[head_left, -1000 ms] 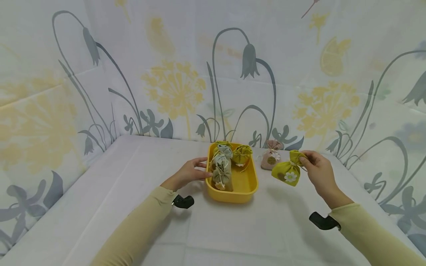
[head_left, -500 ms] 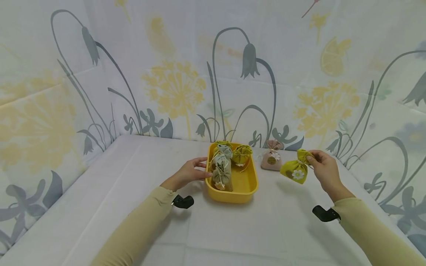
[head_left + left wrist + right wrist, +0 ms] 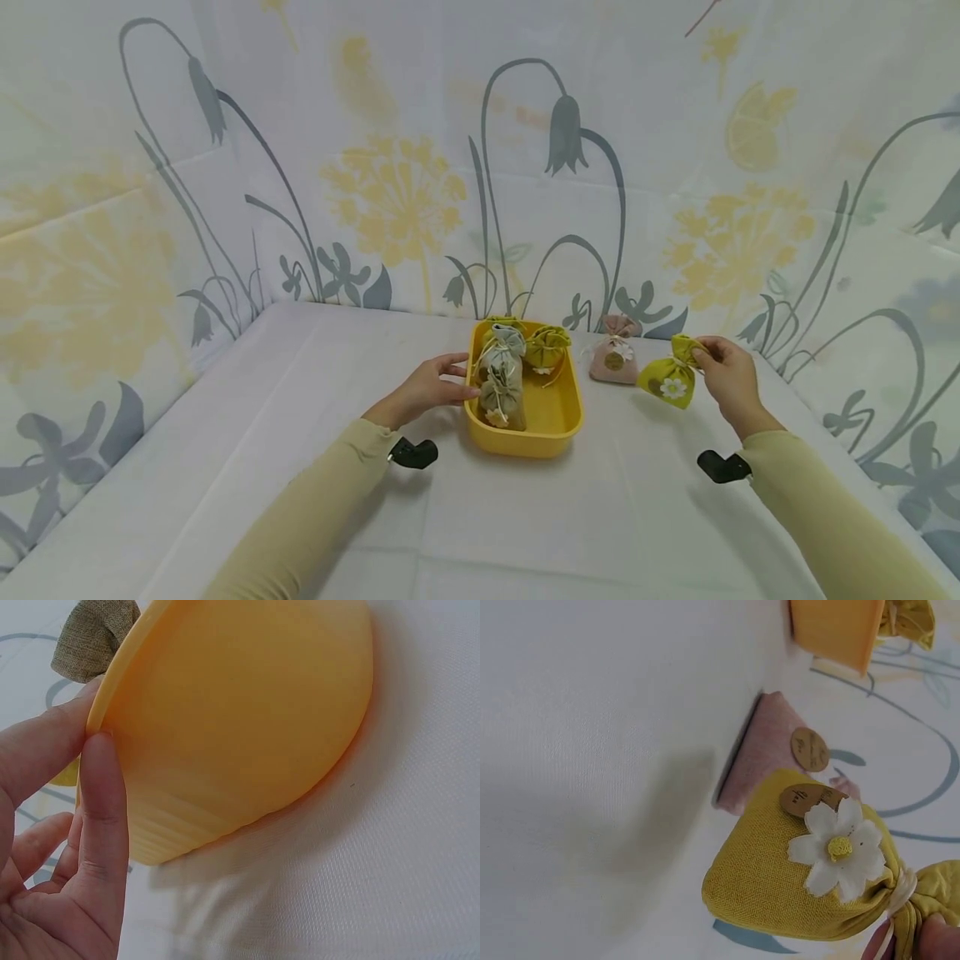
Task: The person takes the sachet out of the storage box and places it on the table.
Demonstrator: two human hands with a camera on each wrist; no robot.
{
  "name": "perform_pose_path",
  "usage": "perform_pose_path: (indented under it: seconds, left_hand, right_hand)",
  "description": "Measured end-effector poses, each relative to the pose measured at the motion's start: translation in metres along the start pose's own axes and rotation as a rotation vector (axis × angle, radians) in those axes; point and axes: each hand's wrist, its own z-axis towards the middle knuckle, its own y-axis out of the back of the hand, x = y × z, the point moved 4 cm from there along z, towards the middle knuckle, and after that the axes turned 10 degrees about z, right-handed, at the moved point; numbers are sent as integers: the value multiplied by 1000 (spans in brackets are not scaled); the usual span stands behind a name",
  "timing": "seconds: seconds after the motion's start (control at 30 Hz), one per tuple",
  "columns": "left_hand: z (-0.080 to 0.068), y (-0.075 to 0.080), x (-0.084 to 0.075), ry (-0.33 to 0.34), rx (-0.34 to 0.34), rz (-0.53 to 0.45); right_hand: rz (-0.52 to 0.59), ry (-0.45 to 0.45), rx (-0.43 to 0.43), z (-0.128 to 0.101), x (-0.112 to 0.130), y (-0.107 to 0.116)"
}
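Observation:
My right hand (image 3: 727, 382) pinches the gathered neck of a yellow-green drawstring sachet (image 3: 664, 383). The sachet hangs tilted above the table, and its shadow falls on the cloth. A white flower (image 3: 843, 851) and a round brown tag (image 3: 804, 799) decorate its front. At the left side of a yellow plastic tub (image 3: 517, 443), my left hand (image 3: 426, 388) pinches the rim between thumb (image 3: 103, 780) and finger. Inside the tub stand several sachets: an olive one (image 3: 501, 402) in front, a pale grey-blue one (image 3: 504, 346) behind it, and a yellow-green one (image 3: 547, 343) at the back right.
A pink sachet (image 3: 613, 367) with a round tag stands on the table between the tub and my right hand. White cloth (image 3: 517, 533) covers the table. Behind it rises a flower-printed curtain (image 3: 405, 192).
My right hand has carried the yellow-green sachet a little to the right, away from the tub and past the pink sachet. My left hand and the tub have stayed in place.

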Motion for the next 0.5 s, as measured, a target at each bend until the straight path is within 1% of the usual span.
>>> perform_pose_path:
  seconds: [0.23,0.37,0.5]
  left_hand:
    - [1,0,0,-9,6,-1]
    - [1,0,0,-4,9,-2]
    - [1,1,0,5,6,1]
  right_hand:
    - [-21,-36,7,12,-11,-4]
    - [-52,-43,0,19,-16,-3]
    - [-55,-57,-5,24,-20,-3]
